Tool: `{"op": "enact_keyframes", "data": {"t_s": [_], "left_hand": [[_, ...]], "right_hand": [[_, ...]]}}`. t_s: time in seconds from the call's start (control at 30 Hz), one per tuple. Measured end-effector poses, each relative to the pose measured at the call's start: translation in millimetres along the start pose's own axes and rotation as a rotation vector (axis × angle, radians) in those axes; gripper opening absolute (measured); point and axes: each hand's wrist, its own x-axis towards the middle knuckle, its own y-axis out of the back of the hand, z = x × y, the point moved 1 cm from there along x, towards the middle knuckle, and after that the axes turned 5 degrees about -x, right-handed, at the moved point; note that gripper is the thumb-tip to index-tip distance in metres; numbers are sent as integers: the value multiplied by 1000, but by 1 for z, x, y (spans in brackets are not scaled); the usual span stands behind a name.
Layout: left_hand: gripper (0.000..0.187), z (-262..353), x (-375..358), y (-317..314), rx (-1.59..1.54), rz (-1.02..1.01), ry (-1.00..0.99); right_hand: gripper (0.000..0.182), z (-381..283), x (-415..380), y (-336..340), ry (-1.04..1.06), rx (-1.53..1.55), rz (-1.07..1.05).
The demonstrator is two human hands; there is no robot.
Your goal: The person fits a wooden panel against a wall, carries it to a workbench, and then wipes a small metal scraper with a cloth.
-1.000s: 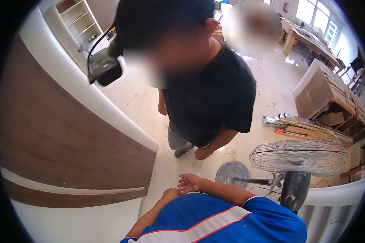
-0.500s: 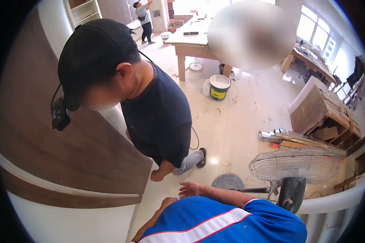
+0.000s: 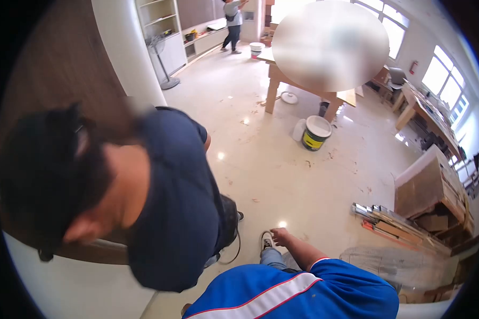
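Observation:
My right hand (image 3: 280, 236) hangs in front of my blue shirt (image 3: 261, 290), above the tiled floor, with its fingers loosely apart and nothing seen in them. Just beside it, lower down, is a shoe (image 3: 266, 242) below a jeans leg. My left hand is out of sight; only a sliver of skin shows by my shirt's left edge. Close on my left, a person in a dark T-shirt (image 3: 178, 196) and black cap bends forward, that person's hands hidden. Next to this person runs a brown panel (image 3: 53, 58) with a white part below.
A lidded bucket (image 3: 318, 133) stands by a wooden workbench (image 3: 273, 90), largely blurred out. To the right are a wooden cabinet (image 3: 421, 191), metal and wood strips (image 3: 396, 226) and a fan cage (image 3: 394, 266). Another person (image 3: 232, 24) stands far back near shelves.
My view has shifted, showing more room on the left. The nearby person now fills more of the lower left. My left hand has left view; my right hand now hangs apart from it.

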Motion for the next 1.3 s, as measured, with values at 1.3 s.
{"op": "enact_keyframes", "data": {"t_s": [1.3], "left_hand": [[38,-643,324,67,571,-380,1454]], "right_hand": [[19,-205,-97,388,-130,-81,964]]}}
